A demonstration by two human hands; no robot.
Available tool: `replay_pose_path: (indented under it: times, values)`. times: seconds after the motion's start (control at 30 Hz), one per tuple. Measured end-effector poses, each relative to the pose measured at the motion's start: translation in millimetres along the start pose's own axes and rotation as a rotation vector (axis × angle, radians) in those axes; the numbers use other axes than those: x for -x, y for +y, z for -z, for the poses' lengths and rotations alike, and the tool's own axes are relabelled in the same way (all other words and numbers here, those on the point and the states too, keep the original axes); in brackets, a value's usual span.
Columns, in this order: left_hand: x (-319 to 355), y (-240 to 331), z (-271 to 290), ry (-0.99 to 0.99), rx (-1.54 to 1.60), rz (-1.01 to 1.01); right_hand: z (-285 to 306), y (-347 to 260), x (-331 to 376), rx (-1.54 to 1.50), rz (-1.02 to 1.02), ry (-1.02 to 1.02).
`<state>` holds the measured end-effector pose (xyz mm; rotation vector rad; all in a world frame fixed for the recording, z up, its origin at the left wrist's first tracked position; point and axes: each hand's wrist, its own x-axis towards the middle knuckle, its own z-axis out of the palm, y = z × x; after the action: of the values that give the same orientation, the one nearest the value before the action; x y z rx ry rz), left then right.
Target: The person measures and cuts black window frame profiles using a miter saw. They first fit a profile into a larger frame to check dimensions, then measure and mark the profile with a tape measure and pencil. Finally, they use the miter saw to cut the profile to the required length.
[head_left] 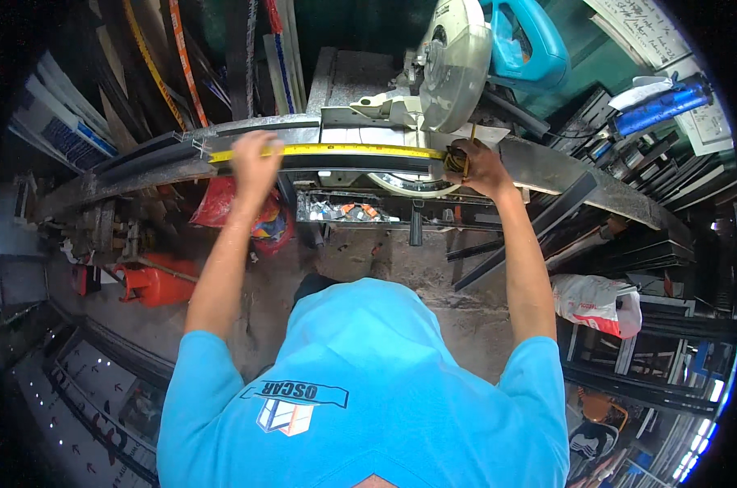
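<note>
A yellow tape measure (344, 150) is pulled out along a dark, straight profile (360, 163) lying across the saw bench. My right hand (481, 169) grips the tape's case at the right end, and a thin pencil-like stick (472, 140) stands up by its fingers. Over the tape, near its left end, is my left hand (256, 167); motion blurs it, so its fingers cannot be read. Just beyond the tape stands a mitre saw with a clear blade guard (458, 89) and a teal handle (535, 49).
Long strips and profiles (173, 65) lean at the back left. On the right lie a blue tube-shaped tool (661, 107), dark profiles (564, 211) and a white plastic bag (596, 302). Below the bench are an offcut tray (348, 210), a red bag (215, 202) and an orange-red gas cylinder (157, 282).
</note>
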<state>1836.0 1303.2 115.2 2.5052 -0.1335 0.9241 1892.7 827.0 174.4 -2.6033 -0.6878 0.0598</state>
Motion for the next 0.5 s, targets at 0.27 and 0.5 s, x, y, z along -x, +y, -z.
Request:
replay_pose_path:
  times: [0.27,0.5]
  values:
    - [-11.0,101.5,-72.7,-0.361,0.091,-0.01,5.3,-8.3,-0.1,0.124,-0.079,-0.129]
    - [-11.5,96.5,-79.4,-0.446,0.068,0.093,18.7,3.5,41.0,0.256,-0.161,-0.036]
